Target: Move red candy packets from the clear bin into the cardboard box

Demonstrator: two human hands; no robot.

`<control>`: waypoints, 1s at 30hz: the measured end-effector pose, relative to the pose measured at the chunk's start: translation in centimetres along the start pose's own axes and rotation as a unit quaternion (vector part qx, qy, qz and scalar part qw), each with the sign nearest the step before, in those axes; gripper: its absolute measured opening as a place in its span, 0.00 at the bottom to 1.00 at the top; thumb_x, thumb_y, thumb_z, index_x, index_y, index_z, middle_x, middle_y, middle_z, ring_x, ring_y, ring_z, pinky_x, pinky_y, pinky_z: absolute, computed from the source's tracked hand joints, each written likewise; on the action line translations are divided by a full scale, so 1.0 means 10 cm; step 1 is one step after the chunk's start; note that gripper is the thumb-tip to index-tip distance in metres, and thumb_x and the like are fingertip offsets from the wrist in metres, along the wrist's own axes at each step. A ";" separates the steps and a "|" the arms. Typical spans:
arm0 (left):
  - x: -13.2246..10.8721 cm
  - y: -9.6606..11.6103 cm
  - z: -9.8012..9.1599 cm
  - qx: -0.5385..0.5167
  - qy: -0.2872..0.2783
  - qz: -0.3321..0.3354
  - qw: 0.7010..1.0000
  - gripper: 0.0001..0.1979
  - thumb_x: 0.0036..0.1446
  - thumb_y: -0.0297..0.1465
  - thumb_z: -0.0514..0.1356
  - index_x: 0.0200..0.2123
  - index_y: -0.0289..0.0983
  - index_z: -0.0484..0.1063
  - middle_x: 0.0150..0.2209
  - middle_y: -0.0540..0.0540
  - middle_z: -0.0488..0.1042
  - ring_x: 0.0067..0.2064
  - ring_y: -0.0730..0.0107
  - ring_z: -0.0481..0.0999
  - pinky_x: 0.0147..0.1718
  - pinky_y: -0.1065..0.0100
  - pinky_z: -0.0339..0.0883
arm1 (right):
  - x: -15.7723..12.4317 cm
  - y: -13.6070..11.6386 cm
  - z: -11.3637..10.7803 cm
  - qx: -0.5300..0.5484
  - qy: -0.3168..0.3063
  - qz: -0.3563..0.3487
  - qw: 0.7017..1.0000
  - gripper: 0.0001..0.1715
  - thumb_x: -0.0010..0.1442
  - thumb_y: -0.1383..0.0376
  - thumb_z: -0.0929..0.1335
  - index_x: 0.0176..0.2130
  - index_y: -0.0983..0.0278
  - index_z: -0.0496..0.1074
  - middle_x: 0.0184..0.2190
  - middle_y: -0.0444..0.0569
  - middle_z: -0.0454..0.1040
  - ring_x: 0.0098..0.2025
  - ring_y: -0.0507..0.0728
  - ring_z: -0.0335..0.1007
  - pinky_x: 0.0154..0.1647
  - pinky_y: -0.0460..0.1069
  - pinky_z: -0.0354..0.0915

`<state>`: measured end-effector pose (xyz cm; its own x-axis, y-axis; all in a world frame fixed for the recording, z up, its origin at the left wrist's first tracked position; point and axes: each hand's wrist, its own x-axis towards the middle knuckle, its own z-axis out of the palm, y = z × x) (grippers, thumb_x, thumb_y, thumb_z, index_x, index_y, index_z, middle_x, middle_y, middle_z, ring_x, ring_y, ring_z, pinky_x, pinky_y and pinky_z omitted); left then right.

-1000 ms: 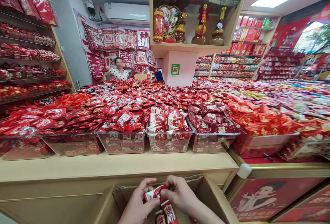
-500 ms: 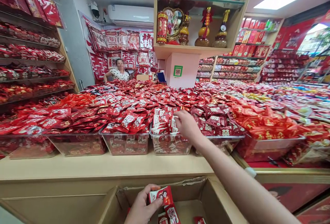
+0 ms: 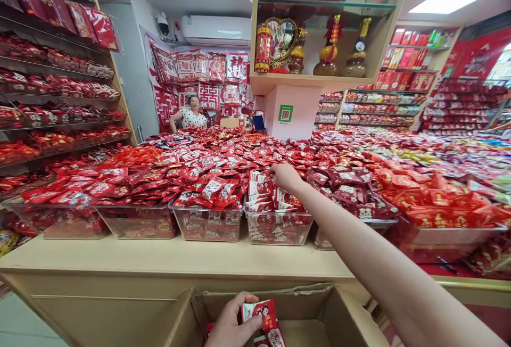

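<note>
My left hand [image 3: 235, 321] is closed on a small red-and-white packet [image 3: 264, 312] printed with cartoon figures, just above the open cardboard box [image 3: 297, 300]. More red packets [image 3: 275, 338] lie in the box below it. Further forward, my right hand [image 3: 288, 178] reaches over a clear plastic bin [image 3: 278, 232] filled with similar upright packets [image 3: 259, 190]. Its fingers are curled together at the back of these packets. Whatever lies between the fingertips is hidden from me.
Clear bins of red packets line the counter [image 3: 179, 259], among them a bin of dark red packets [image 3: 351, 192] on the right. Above the heap hangs a display cabinet [image 3: 315, 81]. Someone in a dotted top [image 3: 194, 118] is behind the counter. Stocked shelves [image 3: 59, 91] stand at left.
My right hand has moved back and slightly left over the packets in its bin. My left hand keeps its packet above the box. The whole view has shifted a little.
</note>
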<state>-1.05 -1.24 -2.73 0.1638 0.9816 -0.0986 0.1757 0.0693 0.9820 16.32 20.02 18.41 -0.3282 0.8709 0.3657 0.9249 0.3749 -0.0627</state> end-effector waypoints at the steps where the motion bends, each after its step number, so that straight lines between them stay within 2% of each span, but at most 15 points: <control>1: 0.00 0.00 0.00 0.006 -0.001 -0.001 1.000 0.13 0.41 0.32 0.61 0.34 0.36 0.69 0.27 0.51 0.71 0.30 0.69 0.67 0.33 0.71 0.60 | 0.00 -0.01 0.00 -0.001 -0.002 -0.001 1.000 0.14 0.49 0.75 0.61 0.34 0.66 0.71 0.32 0.52 0.73 0.37 0.57 0.66 0.35 0.46 0.56; 7: -0.01 0.01 0.01 0.039 -0.001 -0.006 0.999 0.12 0.41 0.29 0.60 0.33 0.36 0.69 0.27 0.50 0.71 0.29 0.69 0.66 0.31 0.70 0.60 | 0.03 -0.12 -0.03 0.013 0.022 -0.007 1.000 0.16 0.48 0.77 0.60 0.35 0.65 0.71 0.32 0.51 0.73 0.35 0.55 0.66 0.34 0.45 0.57; 11: -0.01 0.01 0.00 0.003 0.003 -0.006 1.000 0.14 0.40 0.29 0.61 0.34 0.37 0.68 0.27 0.51 0.71 0.29 0.70 0.67 0.29 0.72 0.60 | -0.07 -0.28 -0.14 0.028 0.064 -0.012 0.997 0.14 0.52 0.75 0.59 0.37 0.67 0.70 0.36 0.53 0.71 0.40 0.56 0.63 0.40 0.47 0.56; 13: -0.01 0.02 0.00 -0.033 0.000 -0.013 0.999 0.14 0.40 0.28 0.61 0.34 0.37 0.66 0.25 0.53 0.71 0.25 0.73 0.66 0.26 0.73 0.60 | -0.32 -0.41 -0.21 0.065 0.107 -0.031 0.992 0.14 0.55 0.72 0.58 0.39 0.68 0.68 0.38 0.54 0.69 0.42 0.55 0.61 0.42 0.47 0.55; 15: -0.01 0.06 -0.01 -0.070 0.000 -0.019 0.997 0.13 0.41 0.27 0.61 0.34 0.38 0.65 0.23 0.55 0.70 0.23 0.75 0.65 0.24 0.74 0.59 | -0.74 -0.56 -0.22 0.142 0.111 -0.092 0.979 0.14 0.56 0.70 0.58 0.39 0.67 0.68 0.36 0.52 0.69 0.40 0.54 0.61 0.42 0.46 0.56; 16: 0.00 0.08 -0.02 -0.092 -0.001 -0.015 0.996 0.14 0.41 0.28 0.61 0.34 0.38 0.64 0.23 0.55 0.70 0.24 0.74 0.66 0.25 0.74 0.59 | -0.99 -0.63 -0.19 0.186 0.075 -0.131 0.971 0.13 0.56 0.70 0.58 0.39 0.65 0.68 0.34 0.50 0.70 0.38 0.53 0.62 0.40 0.46 0.57; 17: 0.00 0.11 -0.02 -0.114 -0.005 -0.005 0.993 0.15 0.41 0.28 0.62 0.35 0.38 0.64 0.24 0.54 0.71 0.26 0.74 0.67 0.27 0.73 0.60 | -1.26 -0.69 -0.13 0.212 0.008 -0.166 0.963 0.12 0.55 0.68 0.59 0.37 0.64 0.69 0.31 0.48 0.70 0.35 0.53 0.63 0.37 0.45 0.58; 18: 0.00 0.14 -0.02 -0.134 -0.011 0.008 0.991 0.15 0.41 0.28 0.63 0.35 0.38 0.65 0.26 0.53 0.72 0.28 0.72 0.68 0.29 0.73 0.61 | -1.51 -0.75 -0.05 0.232 -0.041 -0.174 0.956 0.11 0.53 0.67 0.61 0.37 0.63 0.69 0.32 0.48 0.70 0.35 0.54 0.64 0.36 0.46 0.59; 21: -0.01 0.22 -0.01 -0.169 -0.032 0.051 0.984 0.17 0.40 0.29 0.64 0.37 0.38 0.66 0.32 0.50 0.73 0.36 0.67 0.69 0.36 0.70 0.61 | -2.10 -0.81 0.31 0.312 -0.124 -0.131 0.933 0.19 0.48 0.66 0.66 0.43 0.61 0.67 0.38 0.50 0.69 0.41 0.57 0.63 0.41 0.48 0.58; 23: -0.02 0.23 0.00 -0.166 -0.040 0.050 0.984 0.16 0.41 0.29 0.64 0.37 0.38 0.66 0.32 0.50 0.73 0.36 0.67 0.70 0.36 0.70 0.61 | -2.29 -0.79 0.55 0.393 -0.156 -0.063 0.904 0.24 0.44 0.68 0.68 0.45 0.60 0.66 0.40 0.49 0.69 0.42 0.56 0.63 0.43 0.47 0.58; 27: -0.01 0.19 0.04 -0.180 -0.065 0.003 0.981 0.13 0.42 0.30 0.63 0.33 0.38 0.64 0.25 0.53 0.73 0.27 0.74 0.69 0.26 0.74 0.61 | -2.37 -0.71 0.87 0.503 -0.172 0.059 0.845 0.22 0.40 0.73 0.67 0.39 0.63 0.69 0.35 0.46 0.72 0.37 0.54 0.66 0.38 0.45 0.60; 30: 0.01 0.17 0.06 -0.201 -0.087 -0.021 0.975 0.12 0.43 0.33 0.63 0.31 0.37 0.64 0.23 0.53 0.72 0.22 0.77 0.67 0.21 0.76 0.60 | -2.39 -0.68 0.97 0.566 -0.187 0.096 0.797 0.21 0.39 0.75 0.65 0.37 0.64 0.68 0.29 0.44 0.72 0.31 0.53 0.67 0.31 0.44 0.61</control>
<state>-0.11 -1.18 -1.21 0.3339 0.9334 -0.1313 -0.2039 0.2075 0.9567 16.01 -0.26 1.11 -0.4321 0.9009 -0.0409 0.2684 0.0851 -0.9595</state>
